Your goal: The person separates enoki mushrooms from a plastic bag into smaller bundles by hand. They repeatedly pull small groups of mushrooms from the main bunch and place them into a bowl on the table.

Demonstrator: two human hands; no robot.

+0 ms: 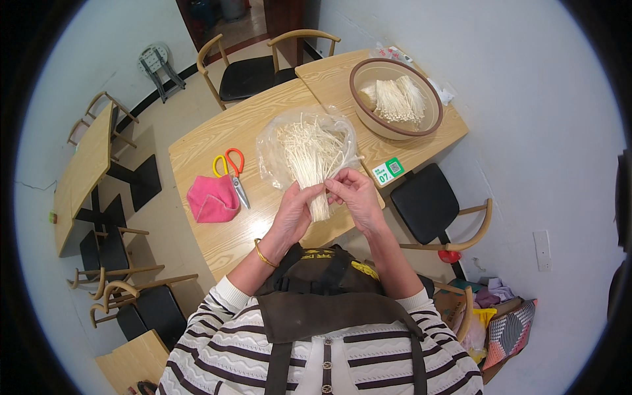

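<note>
A bundle of enoki mushrooms point(316, 165) is gripped in my left hand point(295, 210), its cut stem end towards me. My right hand point(354, 193) touches the bundle's right side, thumb and fingertips pinched together on what look like a few thin stems. Beneath the mushrooms lies a clear plastic bag point(269, 160), spread on the wooden table point(217, 252). The bundle's caps and loose stems fan out over the bag, away from me.
Left of the bag lie scissors point(237, 180) with red and yellow handles, touching a folded pink cloth point(213, 199). At the far right, a beige basin point(395, 129) with a brown rim holds more enoki bundles point(399, 101). A green-and-white coded card point(388, 171) and a black-seated chair point(425, 203) are nearer.
</note>
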